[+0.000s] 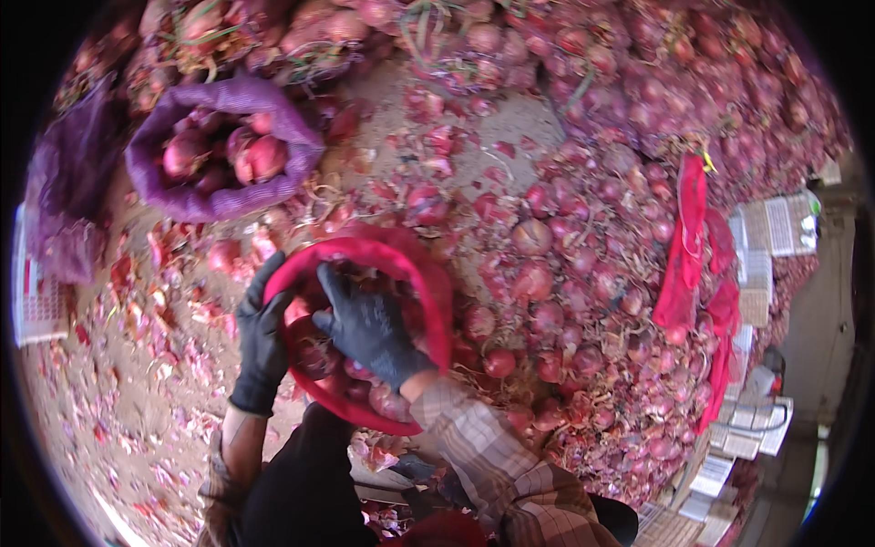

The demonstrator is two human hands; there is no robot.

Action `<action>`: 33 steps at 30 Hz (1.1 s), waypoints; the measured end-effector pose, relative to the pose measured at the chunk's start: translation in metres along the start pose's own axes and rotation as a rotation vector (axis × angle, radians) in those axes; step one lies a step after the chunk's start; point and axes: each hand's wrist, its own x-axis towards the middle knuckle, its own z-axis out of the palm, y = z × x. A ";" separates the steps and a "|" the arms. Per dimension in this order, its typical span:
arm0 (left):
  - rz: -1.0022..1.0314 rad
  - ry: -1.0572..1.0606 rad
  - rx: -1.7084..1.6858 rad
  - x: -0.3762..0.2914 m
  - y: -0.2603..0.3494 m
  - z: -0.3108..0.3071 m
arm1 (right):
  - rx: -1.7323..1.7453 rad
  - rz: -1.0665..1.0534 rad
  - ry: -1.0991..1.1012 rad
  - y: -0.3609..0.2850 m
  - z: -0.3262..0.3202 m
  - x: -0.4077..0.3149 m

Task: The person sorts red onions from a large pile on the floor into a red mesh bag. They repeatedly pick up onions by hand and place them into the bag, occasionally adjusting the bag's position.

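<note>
A red mesh bag [355, 247] stands in front of me with its rim rolled outward. Red onions [314, 355] lie inside it. My left hand [263, 342], in a dark work glove, grips the bag's left rim, the thumb beside the edge and a finger along the outside. Reaching over the opening from the lower right, my right hand [372, 328] wears a similar glove and is inside the mouth of the bag. Its index finger and thumb are apart and point up and left. The other fingers are hidden, so whether they hold an onion does not show.
A purple mesh bag [225, 92] with onions stands at upper left. Loose onions [547, 318] are heaped to the right, with empty red mesh bags [683, 253] on them. Filled sacks [656, 89] line the back. Plastic crates [752, 273] stand far right. Skins [164, 328] litter the ground.
</note>
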 end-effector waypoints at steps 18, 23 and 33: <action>0.290 0.088 0.491 0.001 0.027 -0.009 | -0.082 0.953 0.348 0.367 -0.043 -0.092; 0.253 0.154 0.470 0.007 0.059 0.038 | -0.066 0.864 0.162 0.363 -0.028 -0.085; -0.227 -0.659 -0.432 0.002 0.044 0.153 | 1.292 0.614 0.722 0.269 -0.057 -0.117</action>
